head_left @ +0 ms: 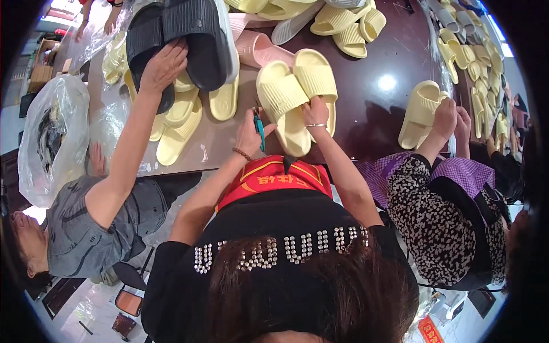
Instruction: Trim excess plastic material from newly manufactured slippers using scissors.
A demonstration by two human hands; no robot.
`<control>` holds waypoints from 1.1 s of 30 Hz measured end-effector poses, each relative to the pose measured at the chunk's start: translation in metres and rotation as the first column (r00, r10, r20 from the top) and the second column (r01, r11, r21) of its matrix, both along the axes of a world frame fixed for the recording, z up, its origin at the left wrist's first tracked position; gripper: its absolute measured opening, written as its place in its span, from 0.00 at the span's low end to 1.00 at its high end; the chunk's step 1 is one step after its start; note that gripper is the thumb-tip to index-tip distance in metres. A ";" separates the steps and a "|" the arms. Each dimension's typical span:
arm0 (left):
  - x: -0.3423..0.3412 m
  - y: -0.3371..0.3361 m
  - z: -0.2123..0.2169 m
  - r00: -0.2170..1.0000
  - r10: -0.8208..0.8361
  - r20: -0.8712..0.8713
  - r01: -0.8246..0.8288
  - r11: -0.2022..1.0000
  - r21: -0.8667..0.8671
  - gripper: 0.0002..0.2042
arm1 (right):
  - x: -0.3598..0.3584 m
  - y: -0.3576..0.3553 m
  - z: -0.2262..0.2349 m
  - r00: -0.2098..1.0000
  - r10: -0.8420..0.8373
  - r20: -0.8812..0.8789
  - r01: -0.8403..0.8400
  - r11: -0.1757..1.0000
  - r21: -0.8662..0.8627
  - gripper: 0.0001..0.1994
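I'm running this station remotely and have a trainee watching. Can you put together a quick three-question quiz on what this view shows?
1. Open: What colour is the small tool in the person's left hand?
2. True or false: The person's right hand is touching a pink slipper.
3. Multiple choice: What does the outstretched hand of the grey-shirted co-worker, at the person's left, touch?
a) a cardboard box
b) black slippers
c) a clear plastic bag

Key:
1. Teal.
2. False; it is on the pale yellow slippers in front of the person.
3. b.
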State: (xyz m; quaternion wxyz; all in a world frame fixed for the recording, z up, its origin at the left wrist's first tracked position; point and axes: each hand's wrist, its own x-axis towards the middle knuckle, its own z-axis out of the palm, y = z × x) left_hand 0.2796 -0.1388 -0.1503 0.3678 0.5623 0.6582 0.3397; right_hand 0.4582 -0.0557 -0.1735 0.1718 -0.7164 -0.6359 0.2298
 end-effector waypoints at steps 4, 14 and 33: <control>0.004 0.009 0.000 0.989 0.143 0.049 -0.146 0.987 0.072 0.27 | -0.017 0.000 0.003 0.972 -0.135 -0.191 0.133 0.991 -0.024 0.17; -0.025 0.056 -0.037 0.970 0.238 0.037 -0.240 0.969 0.051 0.24 | -0.006 -0.035 -0.011 0.951 0.121 -0.285 -0.089 0.989 0.122 0.22; -0.022 0.068 -0.052 0.996 -0.002 -0.088 -0.004 0.998 -0.063 0.23 | 0.016 -0.047 -0.019 0.979 -0.112 -0.168 0.150 0.962 0.229 0.23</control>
